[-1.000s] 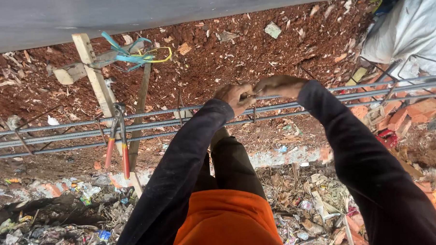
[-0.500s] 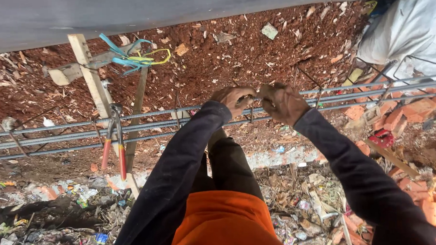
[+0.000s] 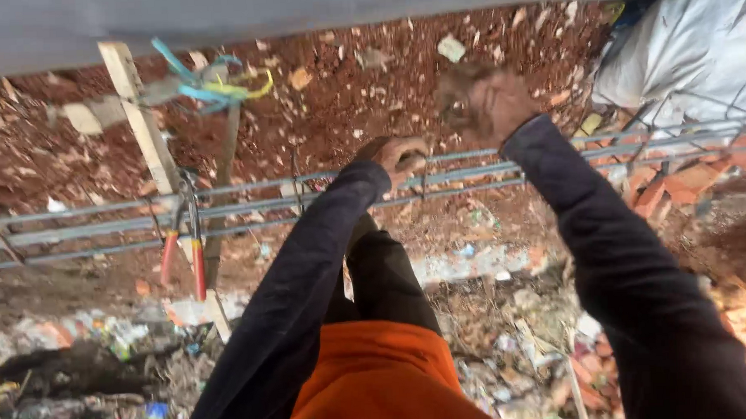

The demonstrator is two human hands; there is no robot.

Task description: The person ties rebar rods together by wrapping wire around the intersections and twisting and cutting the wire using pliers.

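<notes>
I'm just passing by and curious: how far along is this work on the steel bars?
Done, it seems: long bars already lie side by side in a cage with cross loops. In hand: the left hand rests on the bars, and the right hand is raised above them, blurred, so I cannot tell what it holds. Left: I cannot tell how many joints are tied. Red-handled pliers hang on the cage.

— What sort of place is this?
— An outdoor building site: red earth (image 3: 320,112) strewn with rubble, a steel rebar cage (image 3: 101,223), broken bricks (image 3: 678,186), a wooden stake (image 3: 142,118).
</notes>
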